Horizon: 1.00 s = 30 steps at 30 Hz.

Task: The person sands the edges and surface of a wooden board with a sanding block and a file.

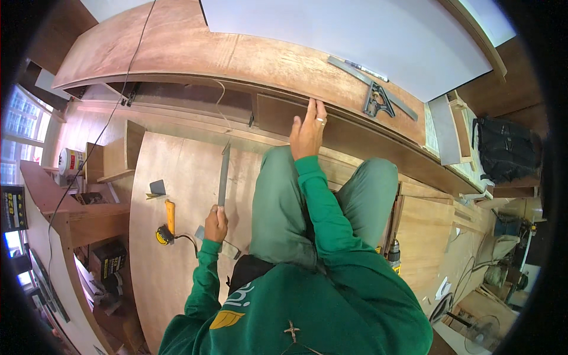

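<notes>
My left hand (215, 223) is closed around one end of a long, flat grey file (224, 177), its thin tip pointing away from me. The file is held over a plywood sheet (171, 284) to my left. In front of me my right hand (307, 131) has its fingers stretched out, and the fingertips touch the near edge of a long wooden cabinet (254, 56). A ring shows on one finger. Beside my left hand lie a yellow-handled tool (170, 216), a yellow and black tape measure (164, 235) and a flat greyish block (229, 251).
On the cabinet lie a combination square (378, 97) and a marker pen (367, 71), next to a white panel (355, 29). A thin cable (112, 112) crosses at the left. A cordless drill (394, 254) stands right of my legs; a black backpack (504, 149) is farther right.
</notes>
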Available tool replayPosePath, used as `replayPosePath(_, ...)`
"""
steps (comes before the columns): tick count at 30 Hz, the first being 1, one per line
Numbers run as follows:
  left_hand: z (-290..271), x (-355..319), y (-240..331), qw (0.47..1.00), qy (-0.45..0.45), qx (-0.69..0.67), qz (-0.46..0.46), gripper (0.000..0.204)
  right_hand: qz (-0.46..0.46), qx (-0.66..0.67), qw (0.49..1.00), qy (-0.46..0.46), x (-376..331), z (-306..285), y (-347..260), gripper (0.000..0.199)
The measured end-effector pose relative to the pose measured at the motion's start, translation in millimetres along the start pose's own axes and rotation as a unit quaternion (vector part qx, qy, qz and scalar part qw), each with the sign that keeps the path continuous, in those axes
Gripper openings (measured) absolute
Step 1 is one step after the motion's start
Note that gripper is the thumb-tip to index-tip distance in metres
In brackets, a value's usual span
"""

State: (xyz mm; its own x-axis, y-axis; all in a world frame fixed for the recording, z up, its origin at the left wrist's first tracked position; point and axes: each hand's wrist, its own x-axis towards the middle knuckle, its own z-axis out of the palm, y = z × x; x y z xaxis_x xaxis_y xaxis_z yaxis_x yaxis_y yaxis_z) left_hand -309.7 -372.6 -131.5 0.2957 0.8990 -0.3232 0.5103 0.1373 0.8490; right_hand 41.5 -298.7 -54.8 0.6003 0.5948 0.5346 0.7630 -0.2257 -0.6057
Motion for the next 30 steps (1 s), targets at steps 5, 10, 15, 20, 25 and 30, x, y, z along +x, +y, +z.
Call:
replayPosePath(5,-0.5,-17.7,-52.1,0.999,0.03,0.022,-0.03,0.035,-0.05,-0.057,0.99,-0.12,2.3,27.1,-28.5,0.073)
replayPosePath(10,13.8,-7.7,-81.8,0.993,0.072,0.093,0.001,0.04,-0.041,-0.018,0.991,-0.124,3.7,34.6,-44.4,0.072)
replayPosePath(15,21.0,-0.3,-97.6,0.983,0.112,0.149,-0.002,0.042,0.013,-0.068,0.996,-0.06,5.0,-7.9,3.9,0.066)
replayPosePath(20,22.8,5.2,-70.3,0.978,0.076,0.196,-0.017,0.046,-0.082,-0.083,0.992,-0.046,-0.9,-7.7,18.4,0.064)
replayPosePath(25,41.2,35.7,-50.7,0.98,0.091,0.129,-0.123,0.052,-0.098,0.007,0.993,-0.061,-10.4,-11.6,15.9,0.058)
replayPosePath(30,42.5,10.7,-46.4,0.983,0.127,0.098,-0.095,0.039,-0.055,0.119,0.987,-0.09,-6.9,-20.8,-5.2,0.046)
